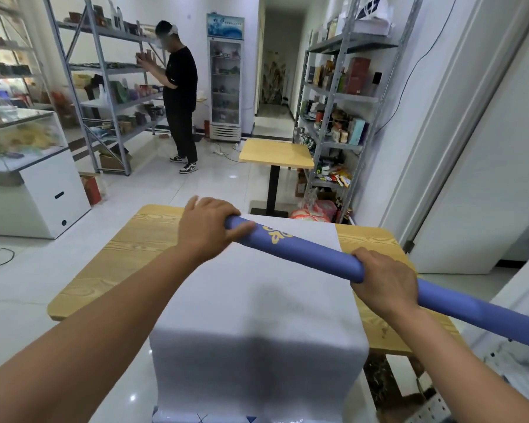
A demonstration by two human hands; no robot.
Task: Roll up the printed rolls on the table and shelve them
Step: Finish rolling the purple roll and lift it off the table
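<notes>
Purple printed roll [312,254], left hand [206,228] and right hand [385,282] both curled round it: overhanging end may sag and telescope.

Person in black [180,87] nr fridge [225,87], small yellow table [276,154], display freezer [51,187].

Left grip [206,227], right grip [385,282] (both curled)

Bare table [129,239] lies left of the sheet [257,300]; shelving [333,123] crowds the right.
</notes>
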